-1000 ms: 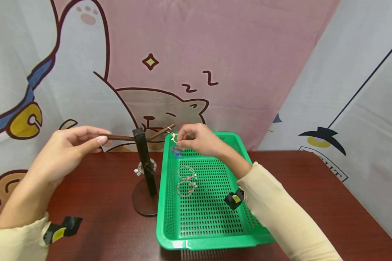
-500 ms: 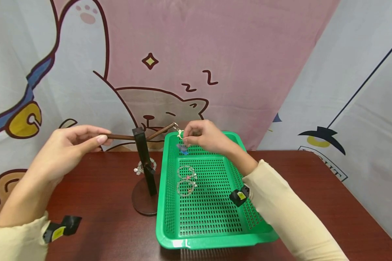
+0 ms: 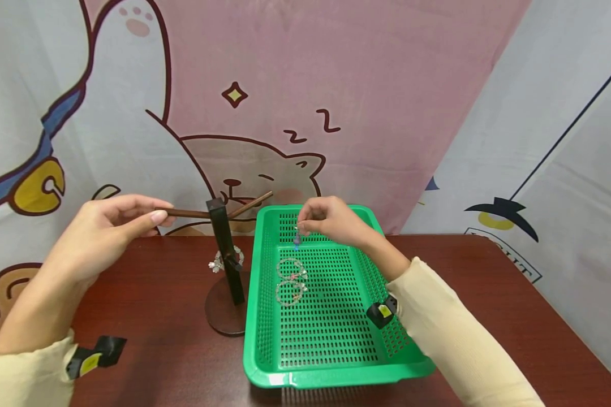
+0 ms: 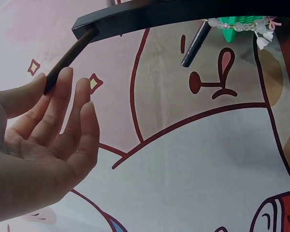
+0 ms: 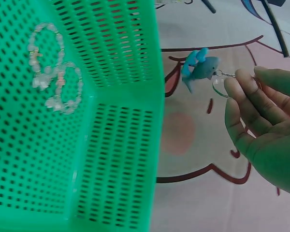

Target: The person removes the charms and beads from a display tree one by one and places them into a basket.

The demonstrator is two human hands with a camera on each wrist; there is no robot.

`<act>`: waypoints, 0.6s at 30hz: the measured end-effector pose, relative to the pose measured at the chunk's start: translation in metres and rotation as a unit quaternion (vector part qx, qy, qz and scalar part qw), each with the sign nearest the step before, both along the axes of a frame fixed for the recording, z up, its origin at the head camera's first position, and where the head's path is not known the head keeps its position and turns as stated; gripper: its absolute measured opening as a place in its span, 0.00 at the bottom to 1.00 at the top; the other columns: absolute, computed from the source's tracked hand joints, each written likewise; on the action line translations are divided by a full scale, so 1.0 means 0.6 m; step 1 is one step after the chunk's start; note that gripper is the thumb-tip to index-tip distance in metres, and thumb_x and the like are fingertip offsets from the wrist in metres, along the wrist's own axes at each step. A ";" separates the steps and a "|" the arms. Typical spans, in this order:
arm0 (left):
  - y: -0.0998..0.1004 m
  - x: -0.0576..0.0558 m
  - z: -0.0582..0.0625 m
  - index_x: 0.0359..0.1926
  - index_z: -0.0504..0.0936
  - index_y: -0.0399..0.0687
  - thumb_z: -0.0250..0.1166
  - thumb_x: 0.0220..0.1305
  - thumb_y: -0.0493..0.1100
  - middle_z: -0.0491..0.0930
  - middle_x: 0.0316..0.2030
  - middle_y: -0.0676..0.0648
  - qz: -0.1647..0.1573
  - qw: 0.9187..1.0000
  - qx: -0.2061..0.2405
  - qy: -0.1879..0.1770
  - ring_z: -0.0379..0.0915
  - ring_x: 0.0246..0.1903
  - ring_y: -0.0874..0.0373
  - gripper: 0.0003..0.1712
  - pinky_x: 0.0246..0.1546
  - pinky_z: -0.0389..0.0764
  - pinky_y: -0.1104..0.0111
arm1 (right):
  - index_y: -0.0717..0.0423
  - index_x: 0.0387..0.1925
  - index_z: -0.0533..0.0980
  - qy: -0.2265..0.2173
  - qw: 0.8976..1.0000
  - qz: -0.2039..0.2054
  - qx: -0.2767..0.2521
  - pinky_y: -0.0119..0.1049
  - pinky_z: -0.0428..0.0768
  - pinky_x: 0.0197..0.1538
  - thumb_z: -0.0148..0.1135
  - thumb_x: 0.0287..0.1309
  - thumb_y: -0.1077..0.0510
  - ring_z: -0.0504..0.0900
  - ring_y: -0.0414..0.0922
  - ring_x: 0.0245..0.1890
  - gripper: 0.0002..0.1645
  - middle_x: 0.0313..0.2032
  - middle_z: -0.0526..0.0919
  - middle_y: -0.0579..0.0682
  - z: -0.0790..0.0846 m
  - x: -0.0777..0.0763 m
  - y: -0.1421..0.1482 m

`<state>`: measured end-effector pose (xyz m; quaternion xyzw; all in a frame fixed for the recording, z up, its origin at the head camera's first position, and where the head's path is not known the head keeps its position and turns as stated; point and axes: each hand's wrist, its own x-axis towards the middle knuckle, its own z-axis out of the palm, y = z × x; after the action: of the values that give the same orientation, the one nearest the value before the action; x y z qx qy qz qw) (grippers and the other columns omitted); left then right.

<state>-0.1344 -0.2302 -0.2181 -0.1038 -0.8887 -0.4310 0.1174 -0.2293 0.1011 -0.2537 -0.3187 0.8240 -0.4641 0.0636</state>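
Observation:
My left hand (image 3: 99,237) pinches the left end of a brown wooden peg (image 3: 188,214) on a dark stand (image 3: 225,243). In my right hand (image 3: 333,220) is a keychain (image 5: 203,69), pinched between thumb and fingers. Its grey-blue charm, shaped like a sea animal, hangs from a short chain over the back of the green basket (image 3: 336,379). The stand's upper right peg (image 3: 254,203) is bare. A clear beaded bracelet (image 3: 216,262) hangs lower on the stand, partly hidden behind the post.
Two more beaded bracelets (image 3: 280,295) with small charms lie side by side in the left part of the basket. The stand's round base (image 3: 225,316) touches or nearly touches the basket's left rim. Behind the brown table (image 3: 158,339) hangs a printed cloth (image 3: 387,85).
The keychain came off the end of the upper right peg. My right hand carried it right, over the basket. My left hand kept its pinch on the left peg.

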 end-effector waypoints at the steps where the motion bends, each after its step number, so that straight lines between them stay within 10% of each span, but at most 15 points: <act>1: 0.000 0.000 0.000 0.47 0.79 0.44 0.59 0.63 0.47 0.82 0.32 0.56 0.000 1.000 0.001 0.000 0.77 0.32 0.66 0.15 0.33 0.72 0.79 | 0.63 0.29 0.76 -0.006 1.000 -0.002 0.000 0.33 0.69 0.29 0.60 0.55 0.66 0.76 0.45 0.25 0.02 0.23 0.79 0.56 -0.006 0.000 0.002; 18: 0.002 0.000 -0.001 0.46 0.79 0.45 0.60 0.62 0.48 0.82 0.31 0.56 0.000 1.000 0.008 -0.001 0.77 0.32 0.65 0.15 0.35 0.71 0.79 | 0.64 0.33 0.77 -0.052 0.998 -0.015 0.011 0.35 0.68 0.28 0.59 0.57 0.64 0.76 0.46 0.25 0.04 0.25 0.79 0.58 -0.096 -0.003 0.032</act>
<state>-0.1344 -0.2292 -0.2189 -0.1026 -0.8853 -0.4382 0.1172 -0.2313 0.1204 -0.3112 -0.2812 0.8292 -0.4720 0.1024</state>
